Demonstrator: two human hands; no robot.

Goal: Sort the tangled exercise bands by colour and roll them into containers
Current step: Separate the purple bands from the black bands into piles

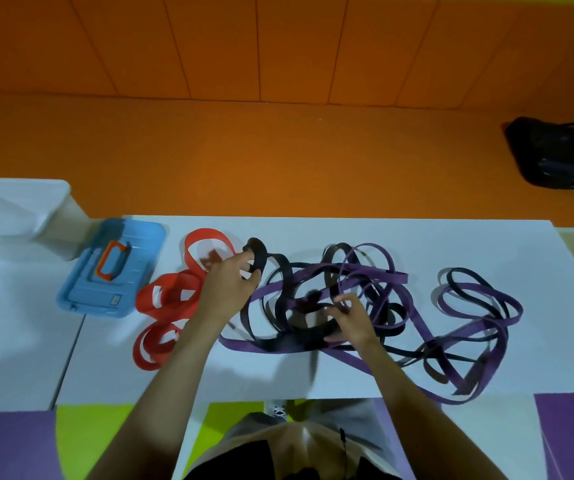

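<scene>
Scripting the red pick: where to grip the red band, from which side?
Probably pinch the red band at its nearest loop, coming from the near-left. There the strap stands on edge with an open gap, clear of the left hand and the black-purple tangle.

A single head-worn camera looks steeply down, close over the white table (pixel 347 233), facing the orange wall (pixel 278 46).

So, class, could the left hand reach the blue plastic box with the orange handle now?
Probably yes: the blue plastic box lies uncovered just beyond the red elastic bands, though the left hand grips a black band loop.
</scene>
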